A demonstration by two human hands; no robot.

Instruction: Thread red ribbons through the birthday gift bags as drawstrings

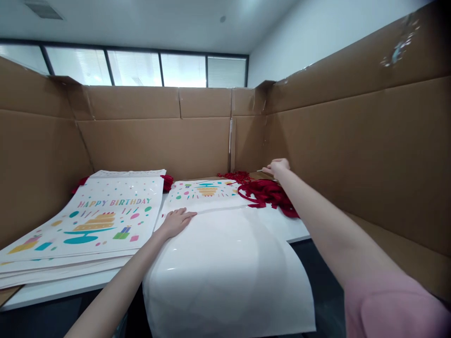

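Observation:
My left hand [179, 221] lies flat, fingers stretched, on a large white glossy sheet [225, 267] that curves down over the table's front edge. Beyond the hand, a printed part [207, 190] of that material shows a cake and coloured shapes, upside down to me. My right hand [278, 166] reaches to the far right with its fingers closed. A thin pale tip pokes out to the left of them; what it belongs to is too small to tell. Just below that hand is a heap of dark red ribbons [268, 195], with smaller red pieces [239, 176] behind it.
On the left lies a stack of white "Happy Birthday" printed sheets [95, 216], with red bundles [167, 182] at its far corners. Cardboard walls [151, 141] enclose the white table [292, 227] at the back and both sides.

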